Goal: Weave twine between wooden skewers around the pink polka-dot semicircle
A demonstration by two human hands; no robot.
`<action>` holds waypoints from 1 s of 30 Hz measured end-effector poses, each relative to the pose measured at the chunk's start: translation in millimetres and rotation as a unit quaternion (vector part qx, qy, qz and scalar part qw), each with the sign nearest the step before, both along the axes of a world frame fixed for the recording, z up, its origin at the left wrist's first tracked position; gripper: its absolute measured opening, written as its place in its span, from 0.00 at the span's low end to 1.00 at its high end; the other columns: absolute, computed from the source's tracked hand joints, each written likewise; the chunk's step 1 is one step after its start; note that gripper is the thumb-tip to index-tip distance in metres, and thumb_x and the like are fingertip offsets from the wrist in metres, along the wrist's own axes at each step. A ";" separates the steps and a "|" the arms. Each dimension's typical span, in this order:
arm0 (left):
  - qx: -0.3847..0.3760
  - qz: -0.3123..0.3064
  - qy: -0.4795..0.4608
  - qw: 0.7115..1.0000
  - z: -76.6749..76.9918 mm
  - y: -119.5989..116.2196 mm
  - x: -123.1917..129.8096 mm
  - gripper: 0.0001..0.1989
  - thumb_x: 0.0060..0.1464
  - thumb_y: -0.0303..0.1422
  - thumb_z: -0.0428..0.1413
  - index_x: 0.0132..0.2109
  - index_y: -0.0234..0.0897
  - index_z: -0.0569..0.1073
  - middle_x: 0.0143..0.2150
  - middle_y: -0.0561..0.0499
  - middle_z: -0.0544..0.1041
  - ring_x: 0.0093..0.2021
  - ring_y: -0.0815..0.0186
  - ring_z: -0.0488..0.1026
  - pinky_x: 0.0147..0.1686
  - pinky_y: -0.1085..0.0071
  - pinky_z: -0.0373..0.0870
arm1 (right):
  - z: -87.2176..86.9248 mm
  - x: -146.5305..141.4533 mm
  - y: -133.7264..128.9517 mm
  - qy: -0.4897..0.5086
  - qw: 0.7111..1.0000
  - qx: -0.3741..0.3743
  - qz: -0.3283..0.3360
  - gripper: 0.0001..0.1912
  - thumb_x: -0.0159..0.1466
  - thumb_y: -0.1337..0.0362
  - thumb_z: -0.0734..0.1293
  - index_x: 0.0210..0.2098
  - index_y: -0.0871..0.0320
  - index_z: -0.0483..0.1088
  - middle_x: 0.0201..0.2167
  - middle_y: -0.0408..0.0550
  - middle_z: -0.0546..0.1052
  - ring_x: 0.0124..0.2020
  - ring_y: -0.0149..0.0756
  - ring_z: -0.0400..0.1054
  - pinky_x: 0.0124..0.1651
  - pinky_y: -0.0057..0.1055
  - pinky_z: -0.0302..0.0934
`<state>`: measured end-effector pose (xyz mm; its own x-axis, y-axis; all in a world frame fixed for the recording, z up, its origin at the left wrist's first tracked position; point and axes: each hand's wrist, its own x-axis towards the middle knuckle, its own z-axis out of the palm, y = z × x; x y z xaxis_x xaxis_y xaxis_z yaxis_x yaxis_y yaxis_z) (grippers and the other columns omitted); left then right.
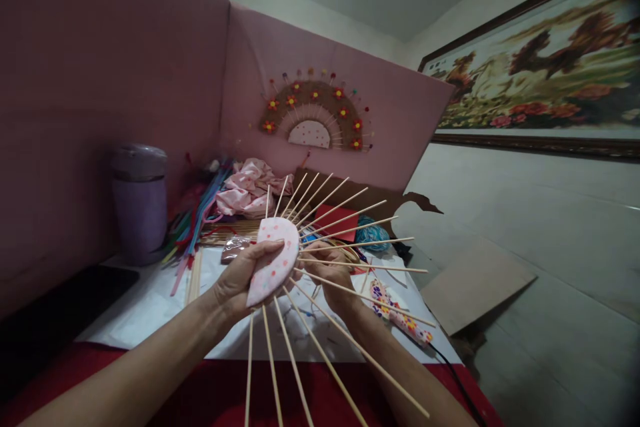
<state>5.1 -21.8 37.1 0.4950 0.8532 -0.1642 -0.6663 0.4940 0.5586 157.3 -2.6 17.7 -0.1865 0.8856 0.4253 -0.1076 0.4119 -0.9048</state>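
Holding the piece steady looks like the left hand's (237, 283) job: its fingers grasp a padded half-circle of whitish-pink fabric with red dots (281, 265), thumb pressed flat on the front face. The half-circle is held up over the table (223, 393), near the middle of the view, its curved edge turned to the right. Slim, pale wooden sticks (370, 267) fan out from that edge. The right hand (334, 273) is in among them, partly behind, its fingers curled close to the curve; whether they pinch a stick or only brush it, I cannot tell.

The step in hand appears to be tending the sticks at their bases. To do it well, I would press the thumb near the spot being worked, so the padding does not twist, and handle each stick close to the fabric, since pushing on a far tip could lever its base loose. Several sticks cross in front of the right forearm, so that arm should come out slowly, from behind, without dragging the spread out of line.
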 end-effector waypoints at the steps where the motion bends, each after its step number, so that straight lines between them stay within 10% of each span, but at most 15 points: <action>1: 0.001 -0.005 0.003 1.000 -1.0 0.1 -0.4 0.10 0.51 0.26 0.48 0.35 0.22 0.71 0.23 0.37 0.77 0.20 0.58 0.74 0.18 0.68 0.72 | 1.2 -1.5 -1.3 0.001 1.000 -0.002 0.000 0.11 0.49 0.61 0.69 0.17 0.59 0.65 0.14 0.37 0.61 0.15 0.22 0.48 0.18 0.23 0.42; 19: 0.051 -0.002 0.025 0.998 -9.6 0.8 -0.7 0.08 0.46 0.21 0.51 0.35 0.24 0.73 0.29 0.39 0.78 0.28 0.60 0.76 0.32 0.67 0.73 | -3.1 2.7 1.4 0.038 0.997 -0.039 -0.049 0.05 0.44 0.66 0.70 0.20 0.60 0.70 0.12 0.37 0.66 0.14 0.23 0.51 0.19 0.23 0.45; 30: 0.071 0.053 0.076 0.993 -5.9 1.2 -8.9 0.09 0.45 0.20 0.53 0.35 0.25 0.75 0.29 0.40 0.79 0.27 0.60 0.76 0.30 0.67 0.74 | -3.0 26.7 11.6 -0.072 0.976 0.126 -0.162 0.07 0.54 0.61 0.66 0.24 0.58 0.68 0.20 0.41 0.68 0.23 0.29 0.61 0.27 0.26 0.56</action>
<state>-3.8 -20.5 31.1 0.3791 0.9194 -0.1048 -0.6127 0.3342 0.7162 184.0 9.0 14.6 0.0114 0.7788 0.6272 0.1867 0.6146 -0.7665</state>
